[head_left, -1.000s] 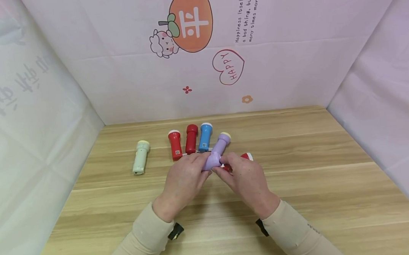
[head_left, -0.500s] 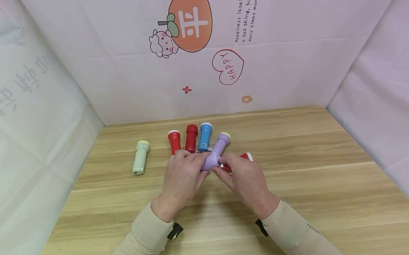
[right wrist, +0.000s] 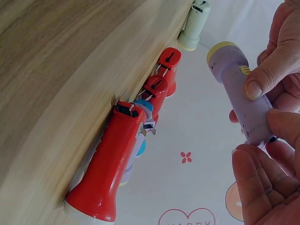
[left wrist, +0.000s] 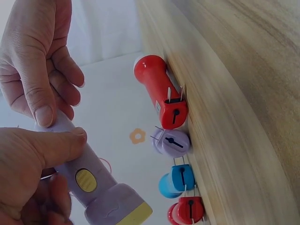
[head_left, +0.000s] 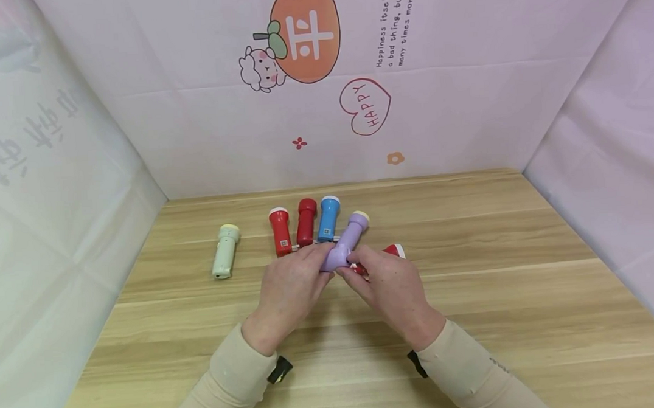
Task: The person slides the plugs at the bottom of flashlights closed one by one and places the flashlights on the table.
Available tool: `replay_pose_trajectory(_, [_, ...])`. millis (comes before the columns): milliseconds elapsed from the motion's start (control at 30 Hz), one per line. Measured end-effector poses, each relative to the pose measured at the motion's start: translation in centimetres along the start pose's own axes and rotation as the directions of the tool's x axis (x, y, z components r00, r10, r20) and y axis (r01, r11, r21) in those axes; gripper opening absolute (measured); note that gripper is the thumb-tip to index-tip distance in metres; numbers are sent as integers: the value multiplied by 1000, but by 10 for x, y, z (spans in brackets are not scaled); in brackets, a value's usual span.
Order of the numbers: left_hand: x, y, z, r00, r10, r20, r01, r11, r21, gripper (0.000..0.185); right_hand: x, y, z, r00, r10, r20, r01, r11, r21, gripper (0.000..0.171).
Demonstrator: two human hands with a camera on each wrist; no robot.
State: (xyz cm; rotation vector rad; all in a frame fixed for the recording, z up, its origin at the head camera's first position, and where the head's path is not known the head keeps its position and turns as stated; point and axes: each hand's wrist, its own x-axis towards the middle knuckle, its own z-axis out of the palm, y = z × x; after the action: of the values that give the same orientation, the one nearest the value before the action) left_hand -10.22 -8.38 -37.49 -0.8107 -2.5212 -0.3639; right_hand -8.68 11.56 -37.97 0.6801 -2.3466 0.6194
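1. Left hand (head_left: 289, 286) curled round the near end of the purple torch (head_left: 346, 244), thumb pressed on its side just behind the yellow switch (left wrist: 86, 180).
2. Right hand (head_left: 390, 288) closed on the same torch at its tail end, fingertips (right wrist: 257, 89) pinching the barrel.
3. Purple torch held clear of the wooden table (head_left: 473, 283), head tilted away, just in front of the row of torches.
4. Behind the purple torch: blue torch (head_left: 328, 218), two red torches (head_left: 305, 222), and a pale green torch (head_left: 225, 251) well apart to the left.
5. Another red torch (head_left: 393, 250) lying right beside the purple one, mostly hidden by the right hand.
6. Best handled, probably, by bracing with the left and working the tail with the right; plug prongs (left wrist: 174, 92) show on neighbouring tails, so mind fingertips.
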Motion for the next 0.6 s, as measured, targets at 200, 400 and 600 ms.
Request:
replay_pose_trajectory(200, [0, 2, -1, 998, -38, 59, 41, 999, -35, 53, 0, 0, 2, 999, -20, -27, 20, 1000, 1, 32])
replay_pose_trajectory(400, [-1, 2, -1, 997, -47, 60, 53, 995, -89, 50, 0, -1, 2, 998, -37, -43, 36, 999, -22, 30])
replay_pose_trajectory(600, [0, 0, 0, 997, -68, 44, 74, 986, -146, 45, 0, -2, 5, 993, -80, -85, 76, 996, -51, 29])
